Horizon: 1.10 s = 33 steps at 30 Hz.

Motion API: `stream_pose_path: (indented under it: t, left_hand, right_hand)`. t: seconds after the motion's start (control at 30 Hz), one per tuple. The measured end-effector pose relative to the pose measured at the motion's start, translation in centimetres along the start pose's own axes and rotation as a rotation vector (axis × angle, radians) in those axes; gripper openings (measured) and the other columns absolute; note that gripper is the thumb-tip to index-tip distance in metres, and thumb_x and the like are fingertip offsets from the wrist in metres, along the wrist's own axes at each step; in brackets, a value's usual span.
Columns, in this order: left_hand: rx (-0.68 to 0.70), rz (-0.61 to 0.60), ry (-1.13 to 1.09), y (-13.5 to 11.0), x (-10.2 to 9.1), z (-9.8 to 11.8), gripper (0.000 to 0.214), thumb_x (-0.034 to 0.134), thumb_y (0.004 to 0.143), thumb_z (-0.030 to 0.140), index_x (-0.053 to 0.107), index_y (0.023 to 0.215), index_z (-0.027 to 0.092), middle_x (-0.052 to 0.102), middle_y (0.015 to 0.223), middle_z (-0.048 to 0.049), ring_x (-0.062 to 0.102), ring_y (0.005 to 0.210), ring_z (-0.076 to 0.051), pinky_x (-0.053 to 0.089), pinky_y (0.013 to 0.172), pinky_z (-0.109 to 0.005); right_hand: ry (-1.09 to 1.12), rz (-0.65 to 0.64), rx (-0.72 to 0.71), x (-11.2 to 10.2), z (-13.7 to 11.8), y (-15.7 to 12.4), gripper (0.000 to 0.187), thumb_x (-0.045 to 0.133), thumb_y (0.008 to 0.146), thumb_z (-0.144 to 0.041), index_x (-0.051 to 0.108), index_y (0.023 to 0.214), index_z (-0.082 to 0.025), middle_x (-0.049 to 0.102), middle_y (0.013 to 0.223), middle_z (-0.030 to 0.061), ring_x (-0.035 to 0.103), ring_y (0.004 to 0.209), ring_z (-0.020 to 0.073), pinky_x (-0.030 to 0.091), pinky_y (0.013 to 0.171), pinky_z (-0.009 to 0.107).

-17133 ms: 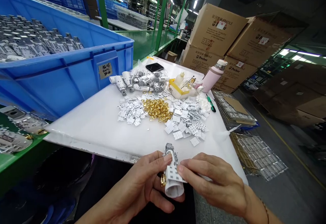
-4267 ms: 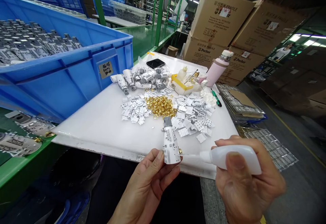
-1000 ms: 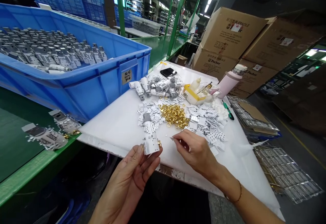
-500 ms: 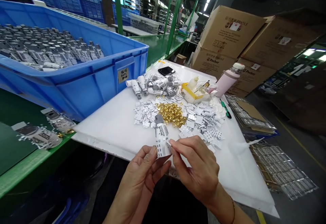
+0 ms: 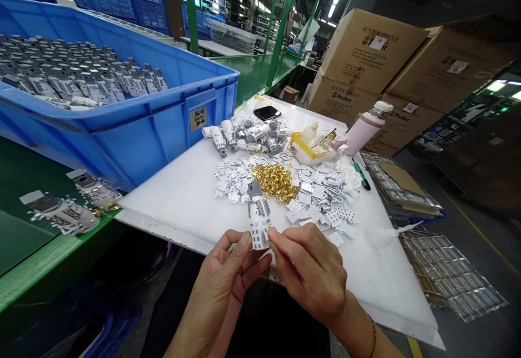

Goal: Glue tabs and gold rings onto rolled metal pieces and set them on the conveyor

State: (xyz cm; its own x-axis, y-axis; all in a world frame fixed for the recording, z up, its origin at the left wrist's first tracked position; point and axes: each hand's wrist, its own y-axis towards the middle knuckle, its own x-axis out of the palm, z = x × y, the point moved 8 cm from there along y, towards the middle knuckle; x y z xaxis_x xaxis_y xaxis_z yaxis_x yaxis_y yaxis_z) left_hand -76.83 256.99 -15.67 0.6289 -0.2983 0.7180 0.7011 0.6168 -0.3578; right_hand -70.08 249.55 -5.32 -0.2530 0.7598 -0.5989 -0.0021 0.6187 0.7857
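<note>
My left hand (image 5: 226, 279) pinches the lower end of a small white and grey model part (image 5: 258, 216), holding it upright over the near edge of the white board (image 5: 179, 206). My right hand (image 5: 311, 271) is closed, its fingertips pressed against the part's lower right side. Whether a small piece sits under those fingertips is hidden. Just beyond lie a heap of gold rings (image 5: 277, 180) and piles of small white square pieces (image 5: 323, 198).
A big blue crate (image 5: 134, 130) full of the same model parts stands at the left on the green bench. Loose model parts (image 5: 244, 133), a phone (image 5: 266, 112), a yellow tray (image 5: 311, 152), a pink bottle (image 5: 366, 127), a green pen (image 5: 360, 173) and cardboard boxes (image 5: 366, 54) lie beyond. Clear trays (image 5: 448, 276) sit right.
My right hand came from the board with a tiny white piece to the model part and now presses on its lower side. The glue bottle held earlier is no longer in hand.
</note>
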Motion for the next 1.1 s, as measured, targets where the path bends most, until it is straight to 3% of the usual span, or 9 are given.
stream_pose_path:
  t: [0.27,0.43,0.53,0.6,0.77,0.9,1.1]
  left_hand:
    - [0.062,-0.02,0.079,0.0,0.1,0.6,0.015,0.063,0.086,0.027,0.057,0.075,0.018,0.059,0.077,0.0037,0.056,0.078,-0.008,0.053,0.08,-0.021]
    - [0.075,-0.063,0.131,0.2,0.4,0.7,0.021,0.062,0.086,0.03,0.05,0.073,0.019,0.053,0.069,0.0045,0.05,0.07,-0.008,0.051,0.081,-0.024]
    - [0.085,-0.091,0.189,0.4,0.6,1.0,0.02,0.062,0.086,0.033,0.051,0.076,0.02,0.055,0.071,0.0027,0.053,0.073,-0.01,0.049,0.079,-0.025]
    - [0.095,-0.095,0.261,0.5,0.5,1.2,0.019,0.062,0.086,0.034,0.053,0.077,0.02,0.057,0.071,0.0028,0.054,0.071,-0.01,0.048,0.077,-0.024]
    - [0.152,-0.086,0.441,0.6,0.2,2.1,0.02,0.068,0.08,0.037,0.059,0.086,0.021,0.064,0.08,0.0007,0.06,0.078,-0.013,0.049,0.078,-0.025]
    - [0.178,-0.126,0.449,0.2,0.2,2.7,0.027,0.08,0.067,0.025,0.058,0.082,0.02,0.064,0.084,0.0011,0.063,0.075,-0.014,0.05,0.07,-0.024]
    - [0.177,-0.177,0.469,-1.0,-0.6,3.1,0.021,0.075,0.072,0.02,0.065,0.089,0.017,0.069,0.089,-0.0053,0.066,0.083,-0.022,0.052,0.079,-0.034]
  right_hand:
    - [0.134,0.013,0.12,0.3,0.3,-0.4,0.028,0.058,0.084,-0.001,0.062,0.11,-0.009,0.062,0.083,0.007,0.054,0.076,0.0149,0.047,0.066,0.028]
    - [0.499,0.032,0.563,1.2,3.2,-1.2,0.01,0.06,0.085,-0.012,0.059,0.09,-0.02,0.053,0.08,0.0001,0.051,0.074,0.0127,0.045,0.066,0.027]
    - [0.68,-0.09,0.812,2.6,4.4,-2.2,0.02,0.063,0.084,-0.026,0.054,0.101,-0.023,0.054,0.089,-0.0001,0.051,0.079,0.0139,0.046,0.071,0.029]
    - [0.729,-0.193,0.864,3.2,4.5,-2.4,0.024,0.061,0.086,-0.03,0.054,0.107,-0.022,0.056,0.095,0.0013,0.052,0.083,0.015,0.046,0.075,0.03]
    - [0.608,-0.192,0.776,2.6,4.3,-2.1,0.02,0.057,0.088,-0.028,0.053,0.106,-0.021,0.057,0.097,0.0022,0.053,0.084,0.0147,0.045,0.076,0.029]
    - [0.496,-0.169,0.605,2.4,3.1,-2.0,0.017,0.055,0.088,-0.021,0.053,0.106,-0.02,0.056,0.097,0.0029,0.054,0.088,0.0148,0.047,0.075,0.027]
    - [0.32,-0.213,0.322,2.4,1.5,-1.3,0.026,0.057,0.089,-0.021,0.055,0.115,-0.021,0.057,0.111,0.006,0.056,0.102,0.0175,0.05,0.083,0.027]
